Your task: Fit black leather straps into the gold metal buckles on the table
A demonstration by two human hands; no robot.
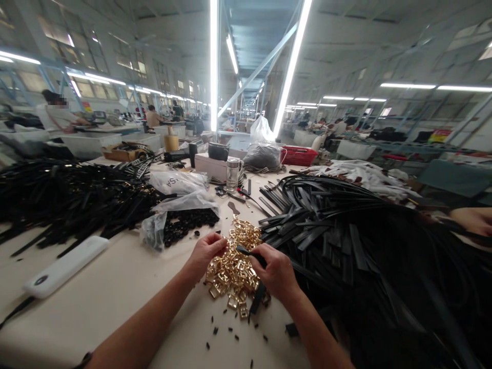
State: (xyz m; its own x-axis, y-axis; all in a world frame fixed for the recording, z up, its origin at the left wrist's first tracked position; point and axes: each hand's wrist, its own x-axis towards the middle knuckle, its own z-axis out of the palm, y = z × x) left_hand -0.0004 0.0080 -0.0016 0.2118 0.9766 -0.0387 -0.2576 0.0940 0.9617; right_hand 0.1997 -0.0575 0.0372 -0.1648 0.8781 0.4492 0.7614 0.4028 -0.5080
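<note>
Over a heap of gold metal buckles (pixel 236 279), both of my hands face each other. My left hand (pixel 203 253) is closed in a pinch at the heap's left side; whatever sits between its fingertips is too small to make out against the gold. My right hand (pixel 277 271) grips a black strap (pixel 246 250), whose end points toward my left fingers. Part of a strap also hangs below that hand, beside the buckles. A large pile of black straps (pixel 326 230) lies just to the right. Small black pieces (pixel 230 329) are scattered on the table nearest me.
A plastic bag of black parts (pixel 188 220) lies left of the buckles. A white device (pixel 67 266) with a cord rests on the table (pixel 126 297). Behind stand a glass jar (pixel 232 174) and red basket (pixel 300 155). Another person's hand (pixel 472 221) shows at the right edge.
</note>
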